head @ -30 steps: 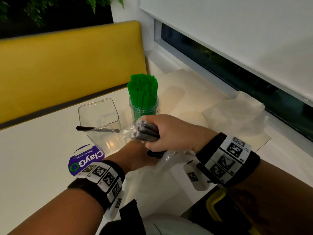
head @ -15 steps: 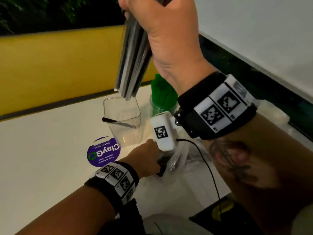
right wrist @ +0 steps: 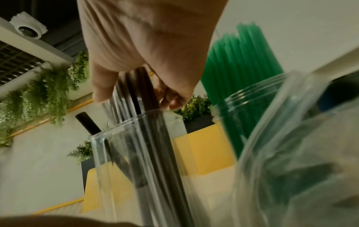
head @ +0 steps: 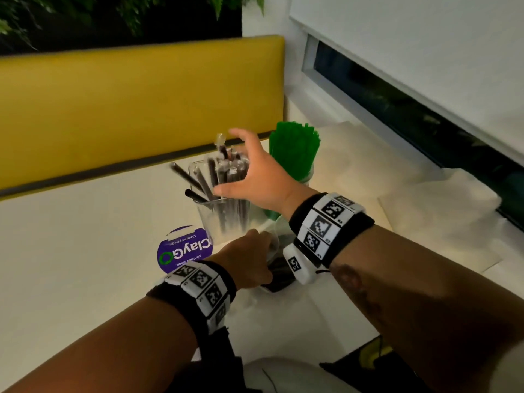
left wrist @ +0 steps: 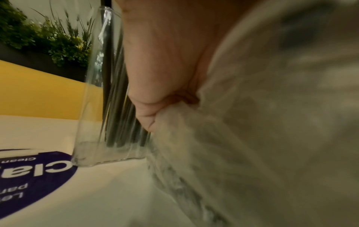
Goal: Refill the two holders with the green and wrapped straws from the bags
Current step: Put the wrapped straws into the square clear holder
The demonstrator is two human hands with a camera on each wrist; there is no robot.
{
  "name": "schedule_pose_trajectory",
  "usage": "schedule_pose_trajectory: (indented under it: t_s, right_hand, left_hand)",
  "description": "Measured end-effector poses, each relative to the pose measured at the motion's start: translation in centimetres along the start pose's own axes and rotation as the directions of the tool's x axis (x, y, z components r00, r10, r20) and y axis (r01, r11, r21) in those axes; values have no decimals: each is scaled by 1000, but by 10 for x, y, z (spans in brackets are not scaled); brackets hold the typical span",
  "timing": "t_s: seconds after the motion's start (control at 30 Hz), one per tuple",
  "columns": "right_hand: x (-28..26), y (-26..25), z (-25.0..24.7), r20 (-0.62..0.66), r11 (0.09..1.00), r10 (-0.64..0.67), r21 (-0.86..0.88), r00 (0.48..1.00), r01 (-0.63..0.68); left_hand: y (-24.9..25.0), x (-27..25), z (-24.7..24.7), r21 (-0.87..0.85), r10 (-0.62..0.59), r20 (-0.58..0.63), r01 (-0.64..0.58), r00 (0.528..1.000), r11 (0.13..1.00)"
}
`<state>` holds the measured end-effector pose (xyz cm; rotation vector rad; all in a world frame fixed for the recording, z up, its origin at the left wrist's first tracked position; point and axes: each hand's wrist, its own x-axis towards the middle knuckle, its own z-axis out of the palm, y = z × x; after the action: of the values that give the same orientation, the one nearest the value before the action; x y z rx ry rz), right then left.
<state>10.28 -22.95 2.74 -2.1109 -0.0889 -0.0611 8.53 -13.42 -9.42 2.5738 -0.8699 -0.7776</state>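
A clear square holder (head: 224, 219) stands mid-table with a bundle of dark wrapped straws (head: 226, 171) upright in it. My right hand (head: 228, 163) hovers at the straw tops with thumb and fingers spread loosely around them. In the right wrist view the straws (right wrist: 139, 92) rise between thumb and fingers above the holder (right wrist: 136, 153). Green straws (head: 295, 151) fill a round jar (head: 308, 177) just right of it. My left hand (head: 265, 251) grips a clear plastic bag (head: 279, 276) on the table, with dark straws still inside; its fingers pinch the plastic (left wrist: 272, 122).
A round purple sticker (head: 184, 251) lies left of the square holder. A yellow bench back (head: 141, 109) runs behind the table. A crumpled empty bag (head: 439, 199) sits by the window sill at right. A dark object (head: 368, 361) is at the near edge.
My right hand pulled the straw bundle from the bag, raised it high, then lowered it into the square holder and spread its fingers. My left hand stayed on the bag.
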Motion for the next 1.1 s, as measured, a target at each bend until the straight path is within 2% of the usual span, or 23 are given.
schedule_pose_trajectory:
  t_s: [0.07, 0.13, 0.23, 0.27, 0.33, 0.4, 0.43, 0.5, 0.53, 0.6, 0.67, 0.77, 0.83, 0.97, 1.03, 1.1]
  right_hand:
    - [-5, 13, -2, 77, 997, 34, -72, 996, -29]
    - [-10, 20, -9, 88, 988, 39, -151, 995, -26]
    - [-31, 17, -33, -61, 980, -27, -199, 998, 14]
    - [-40, 18, -42, -66, 971, -36, -238, 997, 20]
    - [-59, 24, -47, 134, 897, 21, -440, 991, 41]
    - [-76, 46, -30, 339, 736, 179, -669, 924, 103]
    - [-82, 61, -18, 355, 688, 245, -719, 902, 96]
    - [-90, 88, -1, 291, 655, 349, -756, 891, -10]
    - [-94, 99, 5, 271, 642, 350, -766, 897, -19]
    - [-100, 116, 10, 239, 614, 319, -789, 917, -8]
    - [-108, 126, 12, 211, 531, 330, -847, 920, 4]
    - [-113, 129, 22, 175, 465, 259, -884, 950, 36]
    - [-114, 139, 27, 126, 406, 192, -913, 973, 38]
    - [-112, 153, 30, 139, 452, 119, -889, 983, 71]
    - [-109, 154, 29, 181, 495, 228, -868, 957, 46]
    - [-106, 159, 28, 174, 512, 281, -859, 944, 6]
  left_hand:
    - [1, 6, -2, 28, 6, 21, -7, 1000, 1000]
    - [2, 11, -5, 47, 21, 30, -22, 999, 999]
    - [4, 16, -6, 61, 35, 51, -38, 998, 997]
    - [5, 17, -6, 72, 37, 59, -41, 998, 997]
    - [4, 20, -6, 104, 50, 57, -56, 997, 993]
    - [5, 21, -6, 129, 68, 46, -73, 997, 989]
    - [6, 22, -5, 129, 87, 41, -92, 995, 987]
    - [10, 22, -4, 115, 130, 43, -134, 991, 984]
    - [12, 22, -5, 96, 147, 40, -150, 988, 984]
    - [12, 26, -1, 43, 183, 25, -184, 983, 982]
    - [5, 35, 6, -20, 183, 19, -182, 983, 983]
    - [4, 37, 9, -123, 221, -66, -228, 973, 966]
    - [3, 36, 10, -150, 188, -88, -200, 978, 968]
    - [1, 36, 16, -152, 156, -86, -168, 984, 974]
    - [4, 35, 18, -140, 117, -61, -125, 991, 982]
    - [6, 33, 20, -49, 69, -48, -71, 996, 996]
